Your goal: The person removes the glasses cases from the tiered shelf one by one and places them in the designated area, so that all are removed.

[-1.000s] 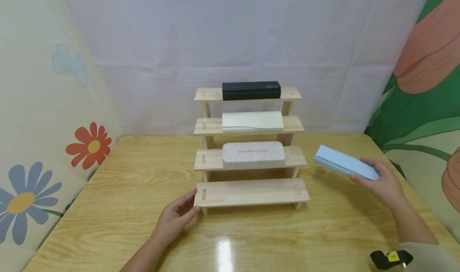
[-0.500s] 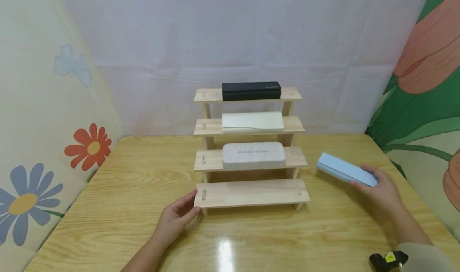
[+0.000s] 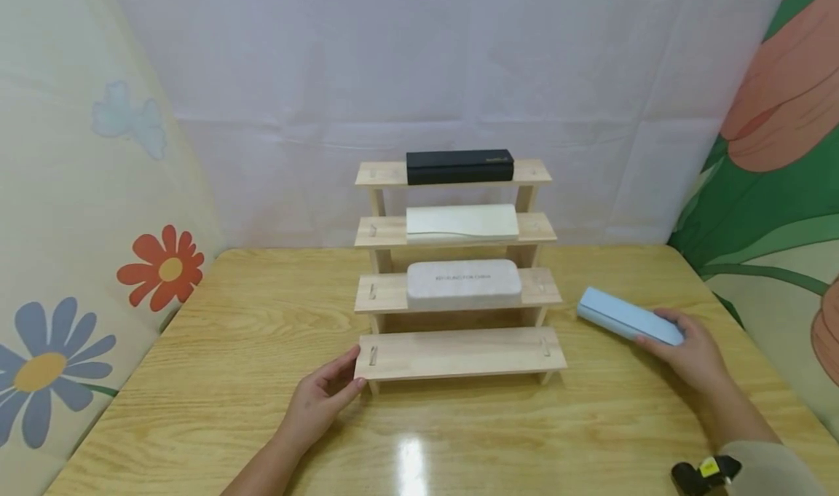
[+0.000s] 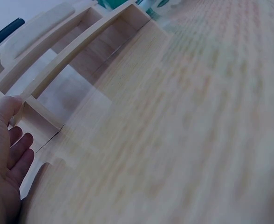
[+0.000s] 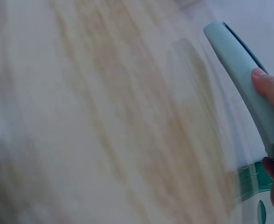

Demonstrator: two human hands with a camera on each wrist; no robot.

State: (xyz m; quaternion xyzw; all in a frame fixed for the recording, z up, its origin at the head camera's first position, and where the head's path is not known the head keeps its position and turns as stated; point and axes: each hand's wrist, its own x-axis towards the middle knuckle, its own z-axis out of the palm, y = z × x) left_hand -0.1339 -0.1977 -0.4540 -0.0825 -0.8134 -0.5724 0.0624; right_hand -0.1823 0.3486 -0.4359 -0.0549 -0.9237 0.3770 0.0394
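Light-blue, long prism-shaped case [image 3: 629, 316] with a smooth finish, in the head view toward the right edge of the pale wooden table [image 3: 491, 445]. Held at its right end in the right grip [image 3: 695, 350]; touching the table or not, hard to tell. Probably light, stiff and a little slippery; best taken across its narrow width, nearer the middle, against tipping. Just to the left, a four-tier pale wooden rack [image 3: 382, 290], its right shelf ends easy to knock. On it, from the top: black oblong case [image 3: 460, 167], cream flap-topped case [image 3: 462, 223], white rounded case with lettering [image 3: 463, 283]. Lowest shelf [image 3: 459, 353] held at its left end in the left grip [image 3: 321, 394].

In the left wrist view, one digit on that shelf's corner, others curled beside the rack's side panel [image 4: 39, 122].

In the right wrist view, dark seam along one long edge of the light-blue case, free end sticking out beyond the hold.
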